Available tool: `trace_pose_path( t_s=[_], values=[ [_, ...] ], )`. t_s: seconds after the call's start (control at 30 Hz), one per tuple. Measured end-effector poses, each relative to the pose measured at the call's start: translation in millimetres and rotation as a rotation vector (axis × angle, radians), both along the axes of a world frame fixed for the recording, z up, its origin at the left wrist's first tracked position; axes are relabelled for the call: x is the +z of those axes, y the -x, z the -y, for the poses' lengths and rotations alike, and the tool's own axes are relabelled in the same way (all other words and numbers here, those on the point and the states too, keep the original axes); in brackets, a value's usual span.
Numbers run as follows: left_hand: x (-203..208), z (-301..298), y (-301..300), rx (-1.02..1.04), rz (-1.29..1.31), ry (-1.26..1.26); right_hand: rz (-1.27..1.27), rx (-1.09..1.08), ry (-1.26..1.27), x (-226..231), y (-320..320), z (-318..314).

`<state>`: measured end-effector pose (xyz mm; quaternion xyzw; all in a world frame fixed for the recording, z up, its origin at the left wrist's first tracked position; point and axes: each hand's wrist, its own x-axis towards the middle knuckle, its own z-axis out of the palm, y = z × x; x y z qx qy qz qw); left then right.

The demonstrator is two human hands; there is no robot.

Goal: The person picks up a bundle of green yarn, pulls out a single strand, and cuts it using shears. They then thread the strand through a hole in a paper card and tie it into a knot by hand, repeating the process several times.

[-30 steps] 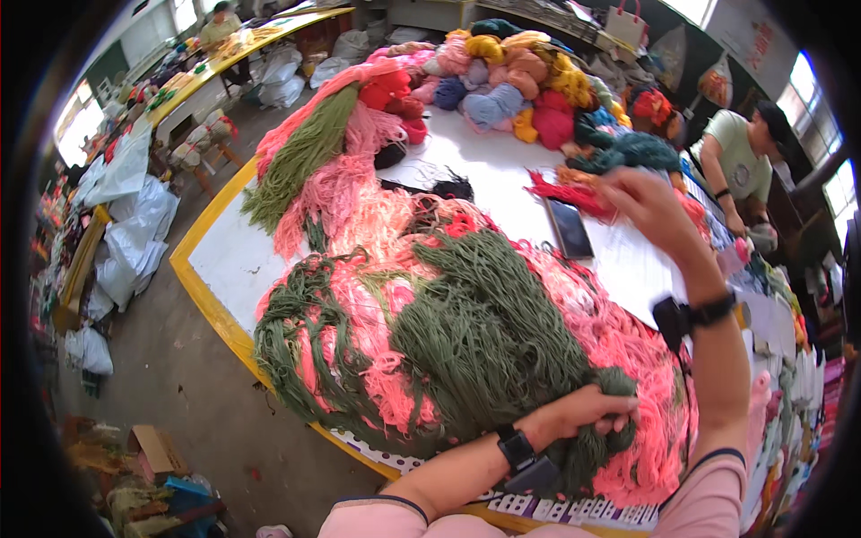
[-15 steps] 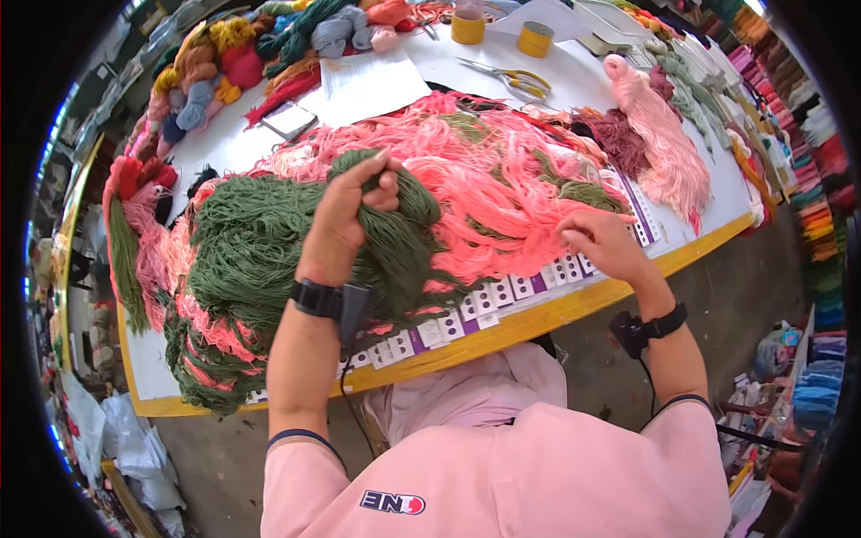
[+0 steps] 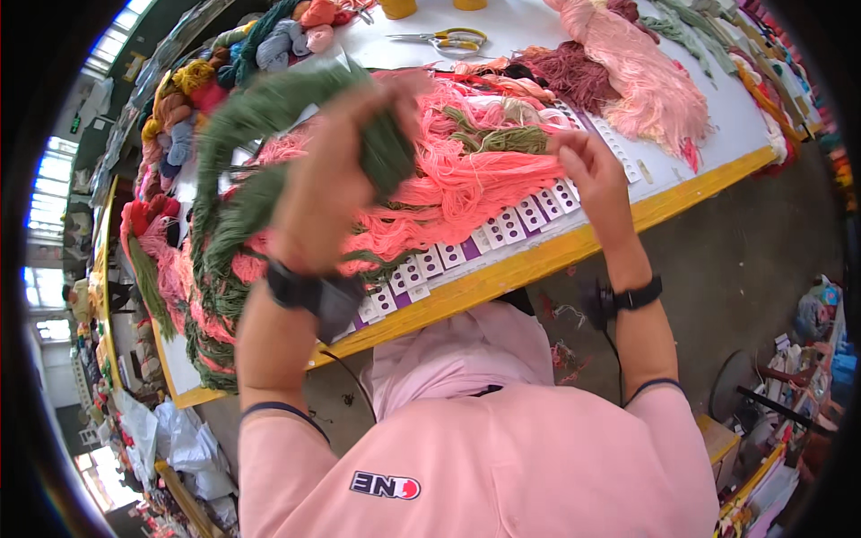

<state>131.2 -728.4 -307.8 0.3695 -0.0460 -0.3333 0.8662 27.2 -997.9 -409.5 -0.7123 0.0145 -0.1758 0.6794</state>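
My left hand (image 3: 354,130), smeared by motion, is closed round a thick hank of dark green yarn (image 3: 388,157). The hank is lifted, and its long loops swing out to the left and hang toward the table. Beneath lies a wide, tangled heap of coral-pink yarn (image 3: 475,184). At its right end is my right hand (image 3: 592,175), thumb and fingers drawn together. Whether strands are pinched in them I cannot make out. A bundle of olive yarn (image 3: 516,140) lies on the pink close to those fingertips.
Punched white cards (image 3: 453,255) line the front of the yellow-edged table (image 3: 475,288). Yellow-handled scissors (image 3: 448,39) lie farther back. Pale pink yarn (image 3: 641,76) and maroon yarn (image 3: 574,76) rest at the right. Mixed coloured skeins (image 3: 184,134) are piled at the far left.
The green yarn has come up off the heap with my left hand, its loops swinging left. My right hand has shifted farther back along the pink yarn. The whole view has turned slightly.
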Motion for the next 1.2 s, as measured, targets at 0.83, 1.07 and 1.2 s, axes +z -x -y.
trace_pose_path(
  t_s=[0.83,1.07,1.2],
  values=[
    [-80,7,110,0.178,-0.114,-0.271,-0.397,0.437,-0.718,-29,39,-94],
    [-87,5,110,0.234,-0.134,-0.276,-0.435,0.458,-0.757,-32,40,-89],
    [-90,3,109,0.231,-0.086,-0.289,-0.427,0.518,-0.523,-16,42,-101]
  ],
)
